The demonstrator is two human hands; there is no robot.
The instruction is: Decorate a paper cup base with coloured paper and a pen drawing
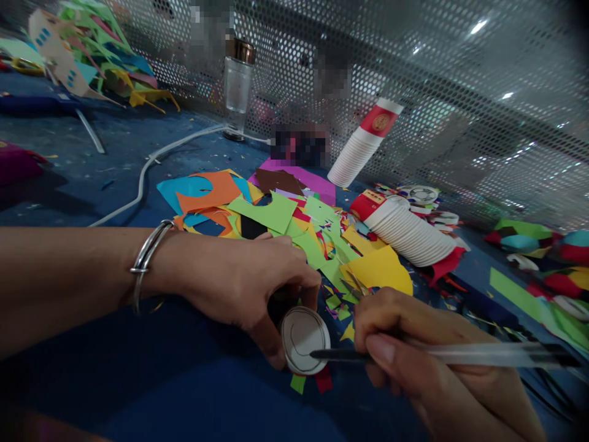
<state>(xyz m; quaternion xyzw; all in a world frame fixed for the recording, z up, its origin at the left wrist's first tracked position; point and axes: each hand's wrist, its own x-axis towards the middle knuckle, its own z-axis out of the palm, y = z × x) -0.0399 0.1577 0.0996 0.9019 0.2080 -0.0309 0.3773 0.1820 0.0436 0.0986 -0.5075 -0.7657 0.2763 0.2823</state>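
Snugly pinched: a disc [302,334] under the pen [483,354]

The left hand [243,276] has its thumb at the disc's left side and its fingers curled to the far rim, so the disc sits between them, near the tabletop's [184,368] near edge. Its white face bears dark curved lines. The right hand [427,362] pinches the pen between thumb and fingers, its tip over the disc's face where a line ends; contact is hard to tell. A green strip [298,384] and a red strip [324,379] jut out on the disc's near side.

A bracelet [142,270] circles the left wrist. Just beyond the hands spread coloured paper scraps [271,212]. Right of them one stack of cups [409,230] lies on its side; farther back, a second stack [359,147] stands near the tabletop's far edge. A bottle [238,86] stands along that edge, before a perforated panel [442,92]. A white cable [145,175] runs from there toward the left forearm.
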